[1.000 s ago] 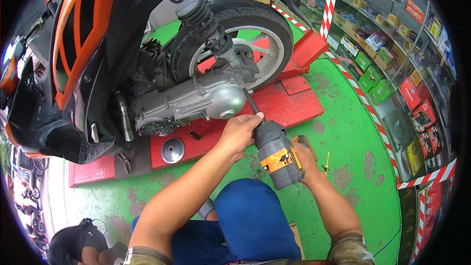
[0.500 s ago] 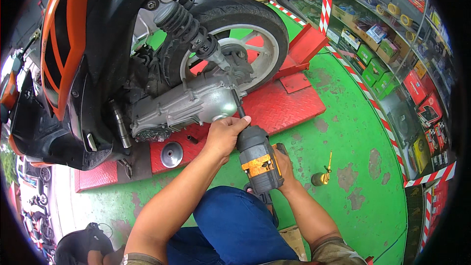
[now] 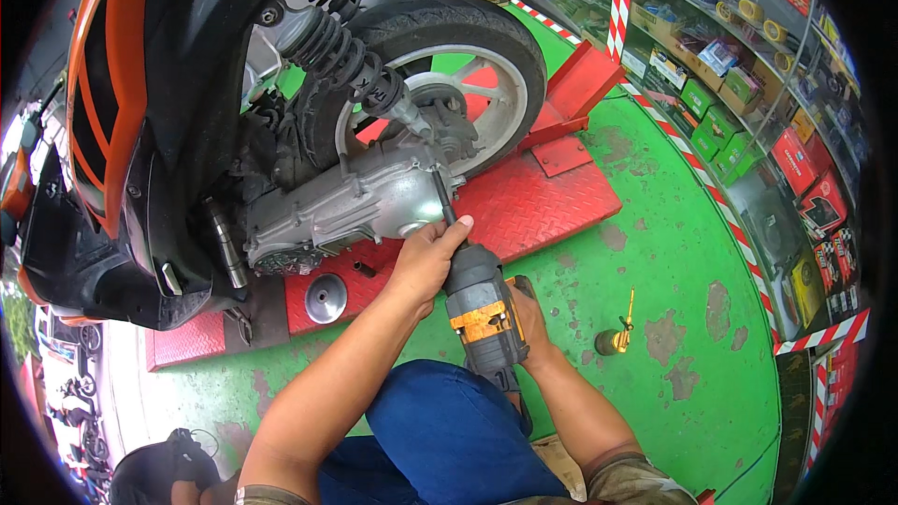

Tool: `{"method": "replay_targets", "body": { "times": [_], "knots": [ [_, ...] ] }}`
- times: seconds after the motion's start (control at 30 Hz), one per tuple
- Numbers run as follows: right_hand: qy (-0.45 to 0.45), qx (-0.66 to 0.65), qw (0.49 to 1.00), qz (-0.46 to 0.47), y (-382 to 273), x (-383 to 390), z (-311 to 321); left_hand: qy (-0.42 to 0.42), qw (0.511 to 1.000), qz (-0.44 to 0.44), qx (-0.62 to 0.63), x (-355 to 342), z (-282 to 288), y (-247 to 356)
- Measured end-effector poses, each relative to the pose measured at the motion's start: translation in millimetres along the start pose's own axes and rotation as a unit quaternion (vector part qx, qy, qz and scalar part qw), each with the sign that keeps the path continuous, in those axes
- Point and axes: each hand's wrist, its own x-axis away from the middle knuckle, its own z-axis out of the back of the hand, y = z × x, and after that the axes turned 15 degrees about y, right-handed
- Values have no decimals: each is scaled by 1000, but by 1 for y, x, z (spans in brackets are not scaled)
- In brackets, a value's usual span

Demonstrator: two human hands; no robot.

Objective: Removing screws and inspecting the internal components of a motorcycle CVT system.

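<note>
My right hand (image 3: 531, 325) is wrapped round the handle of a black and yellow cordless impact wrench (image 3: 482, 313). A long dark extension bar (image 3: 442, 192) runs from its nose to the rear end of the silver engine case (image 3: 374, 192). My left hand (image 3: 426, 262) pinches that bar close to the tool's nose. The case belongs to a scooter with orange and black body panels (image 3: 131, 65); its rear wheel (image 3: 510, 112) and shock absorber (image 3: 341, 61) stand just beyond. Whether the bar's tip sits on a bolt is too small to tell.
A red ramp plate (image 3: 524, 210) lies beneath the scooter, bearing a round metal disc (image 3: 325, 299) and a dark socket (image 3: 364, 269). A yellow oil can (image 3: 613, 341) stands on the green floor to the right. Stocked shelves (image 3: 748, 84) line the far right behind striped edging.
The wrench and both hands have shifted slightly left and up, with the bar's tip still at the case's rear end. The view has moved a little.
</note>
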Motion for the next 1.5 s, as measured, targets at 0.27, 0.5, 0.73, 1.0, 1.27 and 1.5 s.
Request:
{"method": "replay_targets", "body": {
  "times": [0.27,0.5,0.73,1.0,1.27,1.5],
  "knots": [
    [1,-44,999,3,-14,-14,2,14,999,-27,-14,-6,3,-3],
    [-33,67,997,-36,1,-11,7,-2,1000,8,-12,-8,-1,2],
    [-41,7,997,-59,1,-15,13,17,1000,-13,-5,-8,-4,0],
    [-47,-27,995,-85,7,-9,19,-34,999,-5,-34,-13,3,-1],
    [-91,36,992,-78,27,31,53,-195,962,189,-4,-29,5,-52],
    [-92,124,986,-66,58,37,42,-182,969,165,5,-52,-3,-84]
  ]
}}
